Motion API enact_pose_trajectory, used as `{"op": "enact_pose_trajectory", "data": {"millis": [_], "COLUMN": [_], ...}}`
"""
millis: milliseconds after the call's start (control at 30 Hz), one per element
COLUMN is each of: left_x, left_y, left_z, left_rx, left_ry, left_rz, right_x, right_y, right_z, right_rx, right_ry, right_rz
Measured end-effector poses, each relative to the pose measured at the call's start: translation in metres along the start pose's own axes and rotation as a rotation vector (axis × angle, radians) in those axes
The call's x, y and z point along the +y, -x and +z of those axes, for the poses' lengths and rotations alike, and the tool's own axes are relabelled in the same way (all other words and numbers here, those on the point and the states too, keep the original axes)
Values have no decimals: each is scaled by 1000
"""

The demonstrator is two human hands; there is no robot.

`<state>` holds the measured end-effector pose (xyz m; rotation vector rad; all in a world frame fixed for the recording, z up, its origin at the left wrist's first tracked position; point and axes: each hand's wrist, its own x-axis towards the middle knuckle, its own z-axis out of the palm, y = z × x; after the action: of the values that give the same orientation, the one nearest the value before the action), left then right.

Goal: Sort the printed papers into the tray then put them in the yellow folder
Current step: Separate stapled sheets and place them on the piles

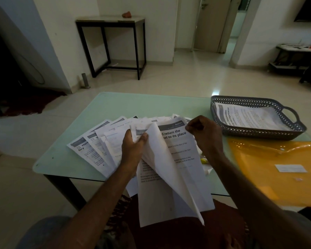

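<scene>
Printed papers (pixel 97 146) lay fanned on the pale green surface (pixel 133 105), well left of the tray (pixel 258 134). Left hand (pixel 133 150), also left of the tray, gripped the top edge of a lifted sheaf (pixel 169 186); one sheet curled upward. Right hand (pixel 205 137), just left of the tray, pinched the sheaf's top right corner. The tray held several printed sheets (pixel 250 117). Yellow folder (pixel 276 168) lay flat just nearside of the tray.

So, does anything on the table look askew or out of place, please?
Yes: the sheets in the tray ride up its left wall instead of lying flat. The fanned papers lie spread unevenly on the table, and the bundle gripped by the left hand and right hand overhangs its near edge.
</scene>
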<state>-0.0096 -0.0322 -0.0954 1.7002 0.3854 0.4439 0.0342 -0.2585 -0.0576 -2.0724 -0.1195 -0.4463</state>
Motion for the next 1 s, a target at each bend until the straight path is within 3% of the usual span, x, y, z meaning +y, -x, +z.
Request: {"op": "enact_pose_trajectory", "data": {"millis": [100,367,533,633,800,933,1000], "left_x": [0,-2,1,1,6,10,7], "left_y": [0,-1,1,1,0,2,5], "left_z": [0,-1,-2,-2,-2,-2,-3], "left_rx": [1,2,-6,-10,-70,-80,-47], "left_ry": [3,7,20,16,111,113,-1], "left_rz": [9,-18,-4,-7,-119,-118,-42], "right_x": [-1,-9,-14,-21,-38,-34,-32], "right_y": [1,14,12,17,49,52,45], "right_z": [-1,13,2,0,16,25,23], "right_rx": [24,16,41,-128,-566,-666,-588], "right_ry": [66,277,222,125,132,147,31], "right_rz": [-45,-401,-320,-294,-429,-479,-455]}}
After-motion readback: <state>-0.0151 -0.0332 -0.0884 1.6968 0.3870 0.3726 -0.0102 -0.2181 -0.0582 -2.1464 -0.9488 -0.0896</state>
